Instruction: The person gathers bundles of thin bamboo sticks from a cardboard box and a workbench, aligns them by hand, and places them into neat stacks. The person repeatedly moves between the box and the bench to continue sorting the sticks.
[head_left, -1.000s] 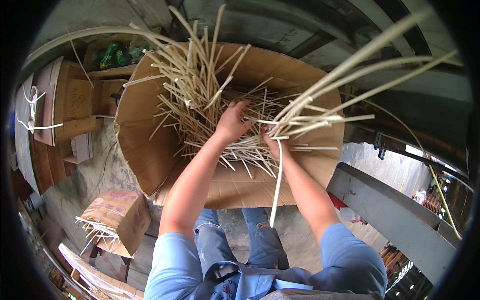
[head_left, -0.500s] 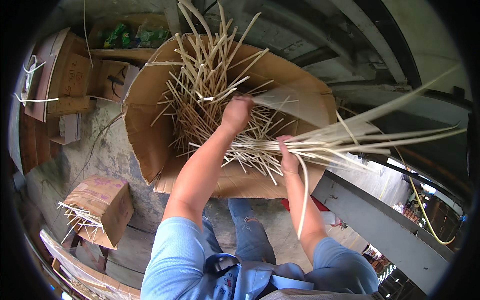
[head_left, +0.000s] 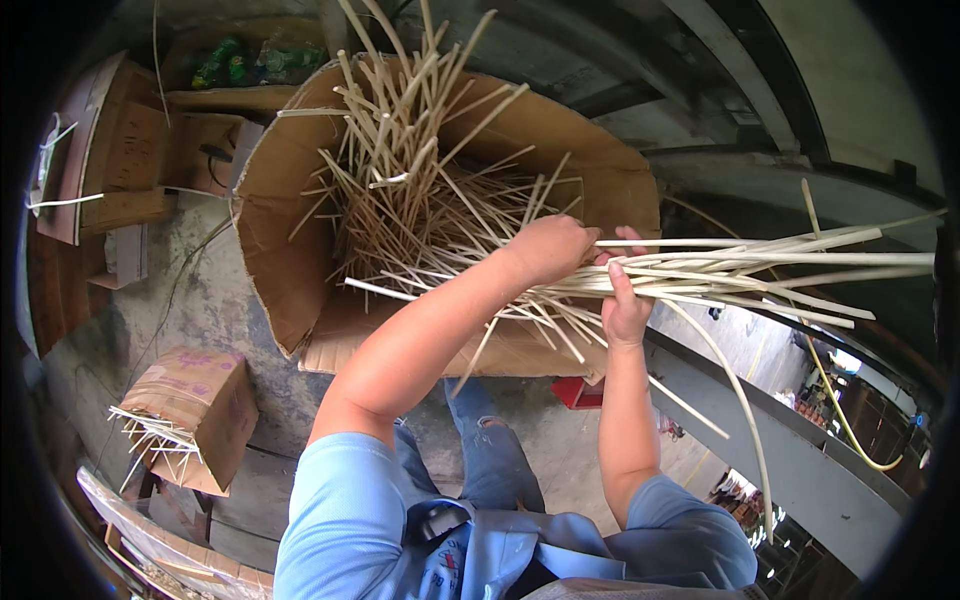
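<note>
A bundle of pale, rattan-like canes [head_left: 720, 272] stretches to the right over the edge of a large open cardboard box [head_left: 285, 210]. My right hand [head_left: 626, 308] grips the bundle from below, thumb up, with its other fingers partly hidden behind the canes. Just left of it, my left hand [head_left: 556, 247] is closed at the bundle's upper side, its fingertips on a cane that runs rightward. One long cane [head_left: 735, 385] bends down from the bundle past my right forearm. Many more loose canes [head_left: 400, 130] fill the box, some sticking up beyond its far rim.
A smaller cardboard box [head_left: 200, 400] with short white sticks poking out stands at lower left. Cartons [head_left: 125, 150] and green bottles [head_left: 225, 65] are at upper left. A grey metal beam [head_left: 800, 450] slants across the right, and a red object [head_left: 577, 392] lies under the box.
My left hand has moved right, from over the box's middle to the bundle beside my right hand. The right hand and bundle have shifted slightly right and up.
</note>
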